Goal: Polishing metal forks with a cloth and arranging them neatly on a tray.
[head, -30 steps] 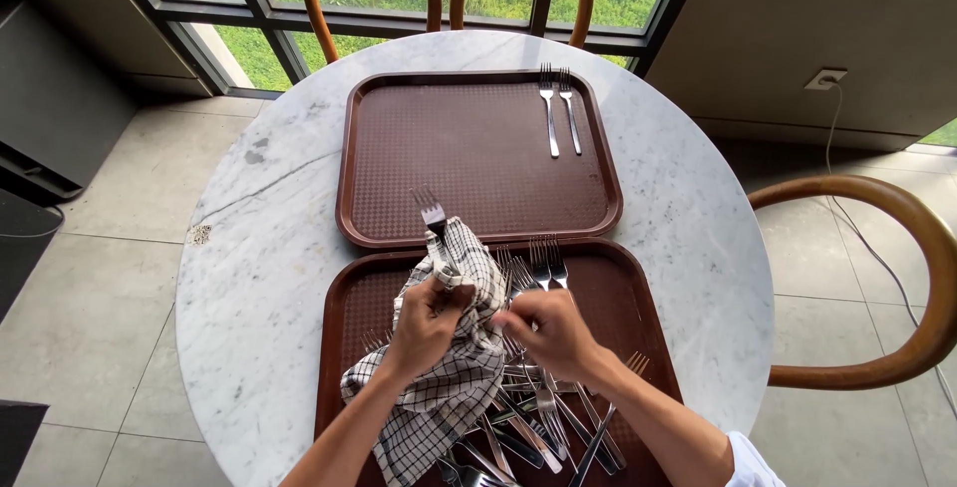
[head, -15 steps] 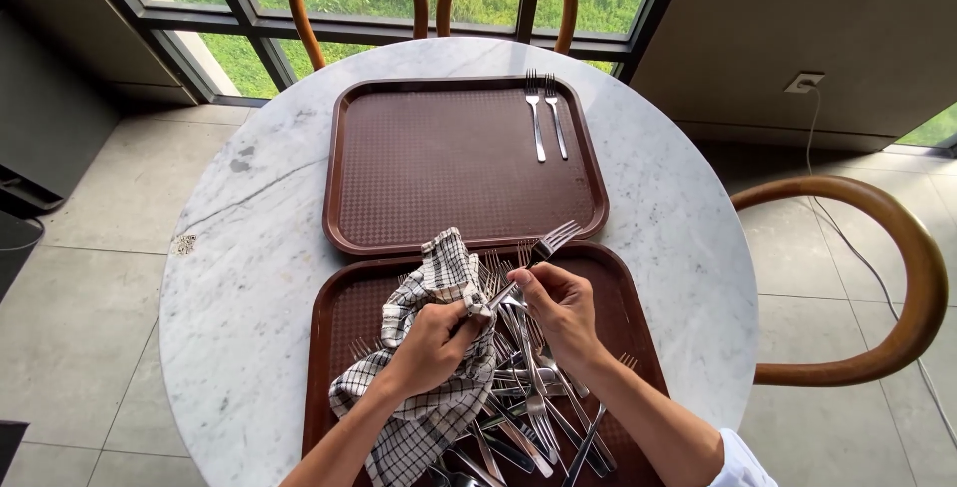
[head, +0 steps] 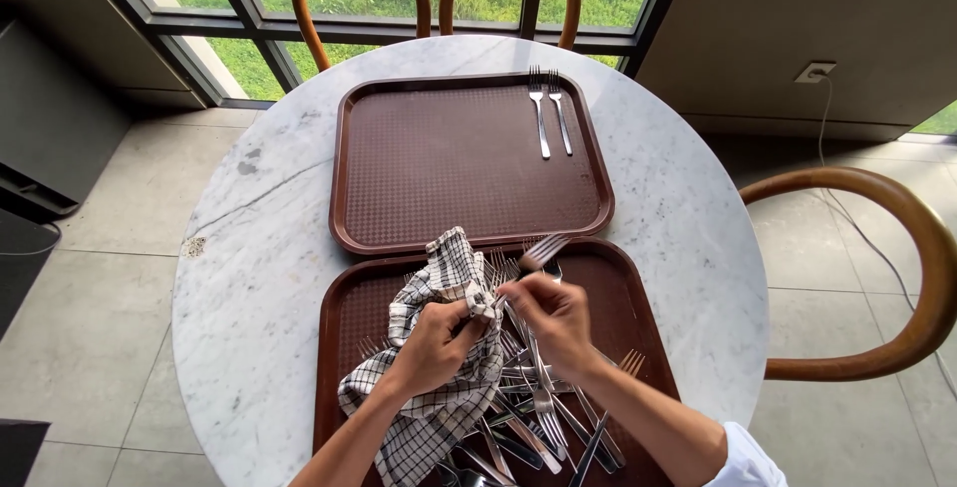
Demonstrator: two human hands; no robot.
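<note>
- table (head: 249, 248): round, white marble; carries two brown trays, one behind the other
- checked cloth (head: 439, 387): black-and-white; bunched over the left part of the near tray (head: 344, 347); its upper corner stands up toward the far tray
- left hand (head: 434, 347): fingers curled closed round a fold of the checked cloth; knuckles up, above the near tray
- fork (head: 533, 253): tines point up and right, near the gap between the trays; handle end runs into the cloth at the fingertips of both hands
- right hand (head: 553, 318): thumb and fingers pinched on the fork just beside the left hand; remaining fingers loosely bent
- heap of forks (head: 543, 417): lies crisscrossed in the near tray beneath both hands
- far tray (head: 399, 148): two forks (head: 548, 113) lie side by side at its right rear corner, tines away; well apart from the hands
</note>
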